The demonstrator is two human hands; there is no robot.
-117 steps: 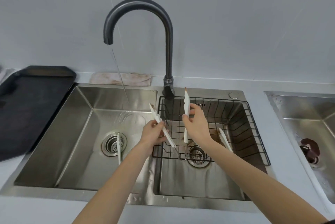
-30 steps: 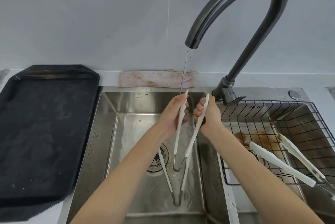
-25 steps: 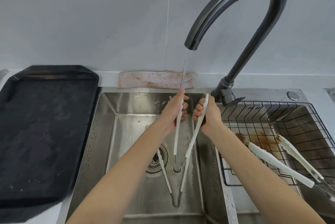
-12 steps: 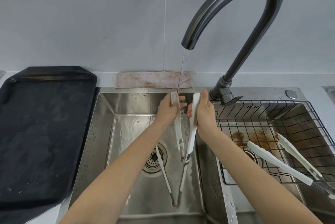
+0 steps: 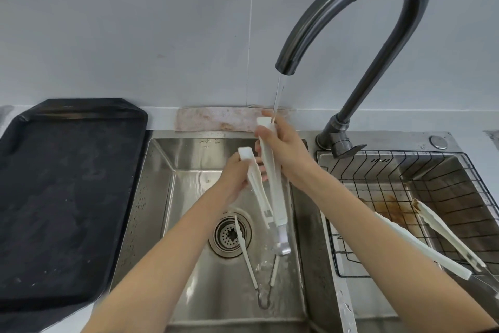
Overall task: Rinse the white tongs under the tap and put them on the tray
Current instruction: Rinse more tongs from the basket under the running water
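Tray [image 5: 67,197] sits on the desk at far left, bare and dark, well apart from both hands; nothing of the task has reached it yet.

Change since half a second ago: you have drawn the two arms of the tongs [image 5: 272,184] close together and lifted the right-side arm, so its tip now sits up in the stream from the tap [image 5: 351,8], where before both tips were level and lower. Hinge end hangs down over the left basin of the sink [image 5: 162,184], above a second pair of tongs lying on the basin floor by the drain. Reading: rinse is under way on the working tip, not finished; transfer to tray not begun.

Your left hand [image 5: 237,176] is closed around the lower, left arm of the tongs, near its tip, fingers wrapped. Your right hand [image 5: 286,152] is clamped on the upper part of the other arm, thumb across it, water striking just at the fingers. Tongs thus run between both hands, near upright, tips up.

Further right, the wire rack holds another soiled pair, untouched.
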